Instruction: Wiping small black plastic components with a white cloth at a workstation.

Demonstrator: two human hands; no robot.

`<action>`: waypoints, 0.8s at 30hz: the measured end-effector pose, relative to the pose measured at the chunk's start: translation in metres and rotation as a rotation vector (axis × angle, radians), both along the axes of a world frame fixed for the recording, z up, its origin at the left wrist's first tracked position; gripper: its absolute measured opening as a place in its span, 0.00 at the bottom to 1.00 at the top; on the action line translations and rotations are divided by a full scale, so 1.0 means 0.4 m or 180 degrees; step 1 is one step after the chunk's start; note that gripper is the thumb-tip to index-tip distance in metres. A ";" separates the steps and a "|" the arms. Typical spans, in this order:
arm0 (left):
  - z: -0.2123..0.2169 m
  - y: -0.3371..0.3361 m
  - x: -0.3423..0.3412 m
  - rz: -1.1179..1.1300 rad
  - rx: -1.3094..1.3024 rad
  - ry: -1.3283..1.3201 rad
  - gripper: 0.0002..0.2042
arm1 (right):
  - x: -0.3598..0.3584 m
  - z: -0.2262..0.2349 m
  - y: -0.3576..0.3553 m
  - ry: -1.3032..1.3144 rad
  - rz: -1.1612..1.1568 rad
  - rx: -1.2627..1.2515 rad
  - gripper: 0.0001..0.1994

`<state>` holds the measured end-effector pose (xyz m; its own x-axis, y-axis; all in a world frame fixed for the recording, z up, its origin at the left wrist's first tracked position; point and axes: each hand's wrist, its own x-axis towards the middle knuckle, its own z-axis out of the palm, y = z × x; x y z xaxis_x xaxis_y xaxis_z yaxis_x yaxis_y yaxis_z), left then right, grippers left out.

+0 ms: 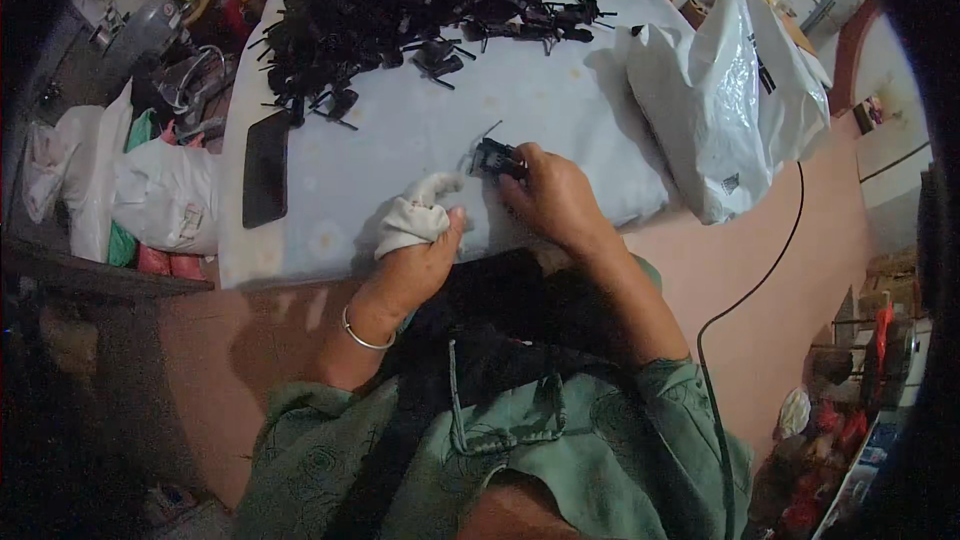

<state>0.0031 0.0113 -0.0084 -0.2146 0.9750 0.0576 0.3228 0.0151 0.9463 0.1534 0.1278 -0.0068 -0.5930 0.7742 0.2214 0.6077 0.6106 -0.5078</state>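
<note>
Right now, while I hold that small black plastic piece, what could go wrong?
The white plastic bag seems to overhang the right edge of the pale flowered cloth-covered table, so a bump might topple it. The black rectangular slab lies near the left edge and could get knocked off. The thin prong on the small black plastic piece might poke the bare right hand.

From your head, one wide fisheye view faces forward and steeply down, past your green shirt [630,480], onto your nearby hands [555,192] and the bench [385,135].
</note>
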 end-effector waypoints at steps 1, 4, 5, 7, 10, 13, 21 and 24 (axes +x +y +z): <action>0.008 0.004 0.006 0.0000 -0.0035 -0.0068 0.15 | 0.001 -0.001 -0.003 -0.0004 -0.0015 0.0002 0.14; 0.028 0.009 0.018 -0.0015 -0.0237 -0.0055 0.16 | 0.000 -0.014 -0.010 0.0323 -0.0022 0.0109 0.14; 0.023 0.009 0.016 -0.0007 -0.0231 -0.0053 0.16 | 0.003 -0.025 -0.010 0.0299 -0.0043 0.0206 0.14; 0.002 0.006 0.012 0.0037 -0.0070 -0.0006 0.16 | 0.004 -0.023 -0.011 0.0276 -0.0062 0.0305 0.14; -0.019 0.006 0.008 0.0071 0.0211 0.0215 0.16 | 0.005 -0.005 -0.017 -0.0012 -0.0062 0.0346 0.14; -0.007 0.004 0.009 -0.0038 0.0315 -0.0015 0.15 | 0.009 0.000 -0.022 -0.0068 0.0161 0.0326 0.10; 0.020 -0.003 0.026 -0.0084 0.0248 -0.0874 0.12 | 0.023 0.032 -0.092 0.1399 0.0934 -0.1466 0.07; -0.006 0.004 0.020 0.0033 0.0452 -0.0753 0.12 | 0.017 0.052 -0.116 0.1538 0.1302 -0.0820 0.07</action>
<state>0.0111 0.0128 -0.0110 -0.2483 0.9584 0.1408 0.0931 -0.1210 0.9883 0.1600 0.0815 0.0142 -0.7302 0.5723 0.3733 0.0223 0.5661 -0.8240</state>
